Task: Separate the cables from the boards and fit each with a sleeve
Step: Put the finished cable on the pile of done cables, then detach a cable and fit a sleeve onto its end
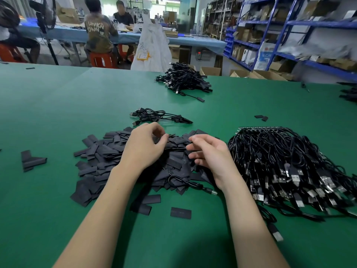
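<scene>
Over the heap of black sleeves (108,157) at near centre, the left hand (144,147) pinches one sleeve while the right hand (209,155) hovers loosely curled, apparently empty (sleeve-picking step, judging by this), so next comes threading a cable from the bundle of cables (286,167) on the right.

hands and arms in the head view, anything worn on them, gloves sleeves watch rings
Both hands are bare: no gloves on the left hand or the right hand. No sleeves show; both forearms are uncovered right to the bottom edge of the picture. No watch, wristband or bracelet at either wrist, and no ring on the fingers that show.
</scene>
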Available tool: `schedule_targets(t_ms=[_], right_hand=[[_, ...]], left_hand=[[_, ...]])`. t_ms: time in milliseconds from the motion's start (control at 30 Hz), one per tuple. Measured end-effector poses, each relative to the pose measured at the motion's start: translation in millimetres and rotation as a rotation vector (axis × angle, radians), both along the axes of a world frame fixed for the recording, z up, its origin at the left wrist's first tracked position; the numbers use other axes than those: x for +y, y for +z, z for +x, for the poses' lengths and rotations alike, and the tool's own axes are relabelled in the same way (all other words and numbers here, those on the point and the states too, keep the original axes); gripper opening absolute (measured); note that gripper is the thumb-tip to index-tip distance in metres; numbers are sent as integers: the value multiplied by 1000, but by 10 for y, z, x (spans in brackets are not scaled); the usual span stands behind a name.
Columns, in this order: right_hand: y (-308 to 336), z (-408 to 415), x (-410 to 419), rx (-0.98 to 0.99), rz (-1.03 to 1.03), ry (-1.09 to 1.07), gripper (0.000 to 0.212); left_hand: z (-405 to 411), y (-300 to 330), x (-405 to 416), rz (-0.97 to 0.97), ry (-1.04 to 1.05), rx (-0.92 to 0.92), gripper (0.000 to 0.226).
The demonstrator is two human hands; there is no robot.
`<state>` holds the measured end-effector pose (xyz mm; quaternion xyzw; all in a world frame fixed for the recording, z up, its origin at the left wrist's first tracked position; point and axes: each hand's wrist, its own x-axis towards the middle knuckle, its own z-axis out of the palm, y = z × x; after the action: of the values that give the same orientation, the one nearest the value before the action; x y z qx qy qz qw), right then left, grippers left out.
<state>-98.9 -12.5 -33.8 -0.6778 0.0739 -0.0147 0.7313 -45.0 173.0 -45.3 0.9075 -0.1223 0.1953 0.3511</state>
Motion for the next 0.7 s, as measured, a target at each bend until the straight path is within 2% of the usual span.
schedule_targets(t_ms=[67,200,267,333,467,533,600,700], right_hand=[[-6,-17,6,-45,-215,85,6],[15,-61,55,-110,-764,335,19],[29,-56,101,-81,-929,394,19],[46,-55,130,-62,-994,409,12],[93,-42,56,-139,-907,344,6],[112,-32,17,-162,-702,271,6],[127,-40,-2,-157,-400,230,6],[132,-59,-14,-171,-172,243,7]], left_hand=[[3,-5,22,46,10,40,6],[12,25,62,22,44,62,13],[0,36,61,0,47,62,14],[-6,51,72,-14,52,79,14],[9,68,79,-79,95,96,19],[11,90,84,-169,132,115,25],[24,98,90,-238,133,190,29],[27,137,44,-471,-38,406,33]])
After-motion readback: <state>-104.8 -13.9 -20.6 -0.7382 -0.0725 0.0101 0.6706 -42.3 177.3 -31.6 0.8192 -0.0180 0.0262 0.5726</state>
